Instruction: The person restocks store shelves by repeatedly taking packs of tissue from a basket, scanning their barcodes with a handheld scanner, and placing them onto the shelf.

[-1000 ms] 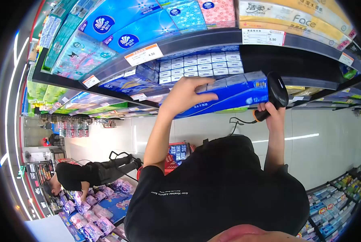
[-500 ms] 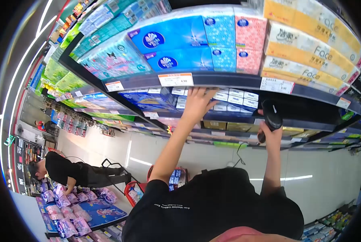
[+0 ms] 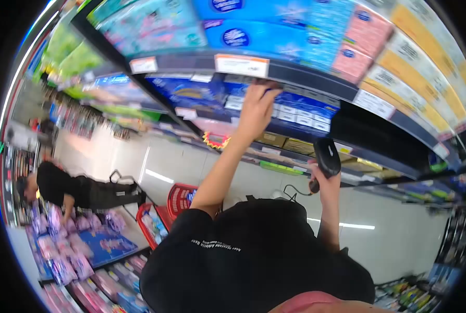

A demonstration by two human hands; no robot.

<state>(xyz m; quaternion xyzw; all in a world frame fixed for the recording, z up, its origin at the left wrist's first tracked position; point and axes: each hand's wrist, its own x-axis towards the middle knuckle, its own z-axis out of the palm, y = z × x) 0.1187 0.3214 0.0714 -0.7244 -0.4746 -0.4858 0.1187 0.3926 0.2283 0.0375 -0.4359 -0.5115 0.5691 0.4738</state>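
My left hand (image 3: 257, 110) reaches in under the edge of the upper shelf, on top of blue Vinda tissue packs (image 3: 302, 116) stacked with their white-labelled ends outward. Its thumb is held away from the fingers, and the fingertips are partly lost in shadow and blur. On the right, my right hand (image 3: 325, 180) is closed around the handle of a black barcode scanner (image 3: 327, 157), whose head points up towards the shelf. A dark cable (image 3: 295, 192) hangs below it.
Larger blue tissue packs (image 3: 264, 39) fill the shelf above, beside yellow-and-white packs (image 3: 426, 68). Price tags (image 3: 242, 65) line its edge. Red baskets (image 3: 180, 198) stand on the floor to the left. Farther left, another person (image 3: 82, 185) bends over a display of pink bags (image 3: 61, 250).
My view has tilted and shifted, so the shelf appears higher. My left hand stays at the tissue packs with its fingers less spread. The scanner has moved lower, away from the shelf.
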